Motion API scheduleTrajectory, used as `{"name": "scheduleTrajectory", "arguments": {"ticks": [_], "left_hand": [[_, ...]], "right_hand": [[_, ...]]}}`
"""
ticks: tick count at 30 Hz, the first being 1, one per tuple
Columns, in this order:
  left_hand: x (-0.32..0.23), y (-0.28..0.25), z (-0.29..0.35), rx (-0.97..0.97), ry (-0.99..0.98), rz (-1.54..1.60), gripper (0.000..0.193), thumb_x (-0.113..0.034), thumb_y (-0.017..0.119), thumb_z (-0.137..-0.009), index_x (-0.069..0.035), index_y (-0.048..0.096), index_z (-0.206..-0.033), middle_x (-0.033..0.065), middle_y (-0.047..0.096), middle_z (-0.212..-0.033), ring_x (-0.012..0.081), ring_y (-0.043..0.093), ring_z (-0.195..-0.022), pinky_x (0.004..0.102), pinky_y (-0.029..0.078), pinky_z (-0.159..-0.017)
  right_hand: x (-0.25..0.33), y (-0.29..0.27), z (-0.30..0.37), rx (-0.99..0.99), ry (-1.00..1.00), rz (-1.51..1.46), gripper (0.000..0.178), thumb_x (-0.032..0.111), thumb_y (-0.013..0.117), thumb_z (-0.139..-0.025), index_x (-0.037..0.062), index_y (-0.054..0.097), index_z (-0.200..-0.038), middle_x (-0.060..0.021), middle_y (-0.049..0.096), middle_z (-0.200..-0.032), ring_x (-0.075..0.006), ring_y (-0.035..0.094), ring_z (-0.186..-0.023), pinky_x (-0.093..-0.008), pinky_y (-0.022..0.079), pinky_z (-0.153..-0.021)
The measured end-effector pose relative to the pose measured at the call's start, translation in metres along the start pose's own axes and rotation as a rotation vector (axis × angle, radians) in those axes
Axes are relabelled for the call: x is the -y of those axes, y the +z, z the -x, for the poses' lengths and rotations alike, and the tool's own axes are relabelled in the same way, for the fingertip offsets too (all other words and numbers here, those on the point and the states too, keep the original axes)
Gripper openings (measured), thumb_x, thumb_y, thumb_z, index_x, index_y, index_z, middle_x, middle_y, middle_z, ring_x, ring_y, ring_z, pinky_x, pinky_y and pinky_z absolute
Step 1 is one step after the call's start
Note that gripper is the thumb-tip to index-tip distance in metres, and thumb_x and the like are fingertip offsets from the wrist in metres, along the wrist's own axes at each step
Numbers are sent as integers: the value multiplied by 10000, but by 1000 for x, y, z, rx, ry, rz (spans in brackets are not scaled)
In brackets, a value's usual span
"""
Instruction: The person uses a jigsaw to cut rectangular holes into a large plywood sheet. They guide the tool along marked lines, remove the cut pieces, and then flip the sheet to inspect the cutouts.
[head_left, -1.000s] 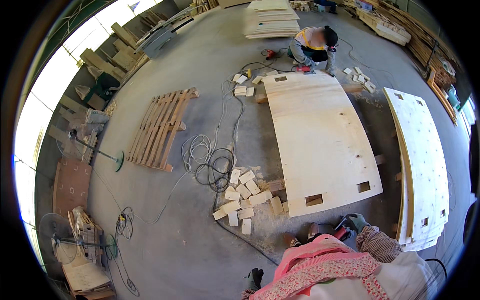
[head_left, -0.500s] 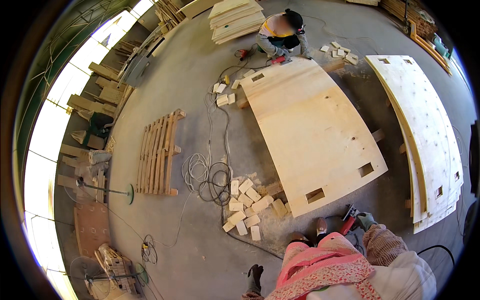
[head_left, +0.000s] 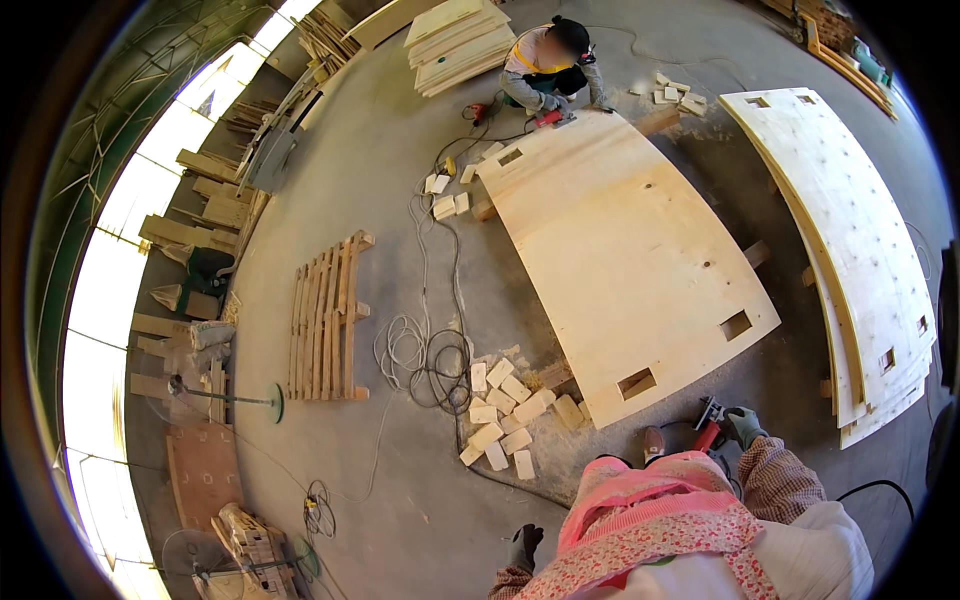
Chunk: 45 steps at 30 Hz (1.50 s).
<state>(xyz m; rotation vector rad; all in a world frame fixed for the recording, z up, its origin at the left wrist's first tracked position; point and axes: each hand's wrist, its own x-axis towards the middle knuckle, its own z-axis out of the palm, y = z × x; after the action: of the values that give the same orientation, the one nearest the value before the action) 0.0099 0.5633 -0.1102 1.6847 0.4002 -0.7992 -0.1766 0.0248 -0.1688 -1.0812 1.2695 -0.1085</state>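
Observation:
My right hand (head_left: 745, 426), in a grey-green glove, is closed on a red jigsaw (head_left: 709, 431) with a metal base. I hold it beside my foot, just off the near right corner of a large plywood sheet (head_left: 640, 270). The sheet has rectangular cutouts by its corners and rests raised on timber pieces. My left hand (head_left: 524, 546) hangs low beside my pink apron, gloved, with its fingers loosely apart and nothing visible in them. Several pale wood offcuts (head_left: 500, 405) lie on the floor by the sheet's near left corner.
Across the sheet a co-worker (head_left: 548, 65) crouches, gripping another red power tool (head_left: 551, 117). Stacked plywood sheets (head_left: 840, 240) stand at right. Coiled cables (head_left: 435, 365) lie on the floor near a slatted wooden pallet (head_left: 325, 320). A black cable (head_left: 880, 487) curves at lower right.
The view has shifted slightly, and my feet and the sheet's near edge sit differently in it. The jigsaw remains in my right hand. My left hand appears slightly further right.

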Motion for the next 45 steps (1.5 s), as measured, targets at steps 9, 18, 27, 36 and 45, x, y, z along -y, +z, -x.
{"name": "scheduleTrajectory", "arguments": {"ticks": [9, 18, 27, 36, 45], "left_hand": [[-69, 21, -9, -136, -100, 275, 350, -219, 578, -800, 35, 522, -1034, 163, 593, -931, 267, 595, -838, 337, 487, -764], [-14, -94, -83, 55, -274, 176, 297, -227, 605, -776, 16, 550, -938, 140, 611, -829, 241, 605, -740, 340, 497, -636], [-153, -72, -124, -5, -79, 164, 323, -229, 530, -841, 75, 557, -949, 167, 623, -837, 243, 615, -644, 328, 525, -610], [-139, -31, -122, -16, -198, -41, 347, -292, 509, -858, 36, 585, -939, 187, 609, -659, 257, 588, -508, 346, 491, -437], [-123, -19, -147, -263, 363, -646, 275, -76, 554, -703, 26, 511, -954, 100, 600, -730, 199, 590, -669, 310, 458, -585]], "right_hand": [[-14, -4, 38, -97, 186, 206, 130, 187, 535, -768, 86, 617, -767, -46, 588, -620, -149, 538, -485, -274, 376, -380], [-22, 87, 44, -473, -448, 489, 196, 72, 575, -717, 42, 608, -908, -63, 613, -720, -157, 571, -598, -279, 467, -540], [30, 148, 141, -403, -37, 204, 86, 61, 553, -758, 32, 597, -827, -104, 588, -626, -191, 555, -406, -296, 414, -319], [-49, 63, 151, -777, 13, 195, 346, 150, 568, -697, 41, 567, -1026, -141, 616, -912, -290, 588, -842, -340, 463, -747], [-157, 4, 151, -925, 298, 522, 593, 237, 591, -641, 47, 434, -1180, -207, 545, -1049, -308, 521, -999, -367, 417, -815]]}}
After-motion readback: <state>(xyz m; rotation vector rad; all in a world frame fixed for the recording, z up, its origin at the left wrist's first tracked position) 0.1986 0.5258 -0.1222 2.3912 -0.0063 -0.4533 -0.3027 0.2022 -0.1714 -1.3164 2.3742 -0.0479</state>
